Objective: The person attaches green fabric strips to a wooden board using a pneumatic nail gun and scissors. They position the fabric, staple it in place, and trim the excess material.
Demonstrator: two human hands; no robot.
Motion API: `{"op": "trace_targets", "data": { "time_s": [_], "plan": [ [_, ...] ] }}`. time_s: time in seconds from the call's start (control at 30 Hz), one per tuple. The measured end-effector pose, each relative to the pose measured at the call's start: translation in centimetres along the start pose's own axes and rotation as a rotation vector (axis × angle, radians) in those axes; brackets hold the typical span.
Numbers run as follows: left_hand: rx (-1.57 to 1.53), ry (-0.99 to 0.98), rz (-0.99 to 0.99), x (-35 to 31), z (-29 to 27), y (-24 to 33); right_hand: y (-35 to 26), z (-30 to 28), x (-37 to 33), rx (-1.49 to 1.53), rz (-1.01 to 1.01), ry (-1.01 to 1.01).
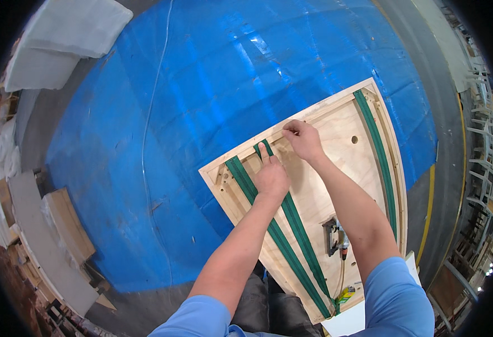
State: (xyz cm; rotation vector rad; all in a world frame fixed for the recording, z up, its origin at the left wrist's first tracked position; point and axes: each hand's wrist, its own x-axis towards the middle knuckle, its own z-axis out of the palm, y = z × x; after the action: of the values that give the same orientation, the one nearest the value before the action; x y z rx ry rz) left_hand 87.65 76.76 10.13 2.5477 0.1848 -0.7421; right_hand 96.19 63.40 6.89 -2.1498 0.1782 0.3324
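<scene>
A wooden frame with a plywood panel lies in front of me, with green webbing straps stretched along it. My left hand holds down the far end of the middle strap, a finger pressing it onto the far rail. My right hand is just right of that, above the panel by the same rail. Its thumb and fingers are pinched together; whatever is between them is hidden. Another strap runs on the left, and a third curves along the right side.
On the panel near my right forearm lies an air stapler with a hose. A yellow-green tape measure sits at the near end. Blue sheeting covers the floor, crossed by a thin hose. White padded blocks stand at far left.
</scene>
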Motion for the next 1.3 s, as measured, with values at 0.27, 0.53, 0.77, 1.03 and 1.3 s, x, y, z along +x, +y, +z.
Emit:
{"op": "trace_targets", "data": {
  "time_s": [0.27,0.53,0.77,1.03,1.3],
  "plan": [
    [-0.024,-0.023,-0.039,0.1,0.3,0.1,-2.1,3.1,0.3,-0.239,-0.014,-0.129],
    [-0.067,-0.019,-0.034,0.0,0.3,-0.1,-2.9,3.6,0.5,-0.337,0.019,-0.124],
    [-0.089,0.008,0.002,0.0,0.9,0.0,-2.6,3.3,0.7,-0.286,0.011,-0.100],
    [-0.098,-0.019,-0.003,0.1,0.4,0.8,-2.8,2.8,0.9,-0.288,0.039,-0.153],
    [-0.099,0.034,0.017,0.4,1.5,0.4,-3.0,3.0,1.6,-0.334,0.039,-0.173]
  ]
}}
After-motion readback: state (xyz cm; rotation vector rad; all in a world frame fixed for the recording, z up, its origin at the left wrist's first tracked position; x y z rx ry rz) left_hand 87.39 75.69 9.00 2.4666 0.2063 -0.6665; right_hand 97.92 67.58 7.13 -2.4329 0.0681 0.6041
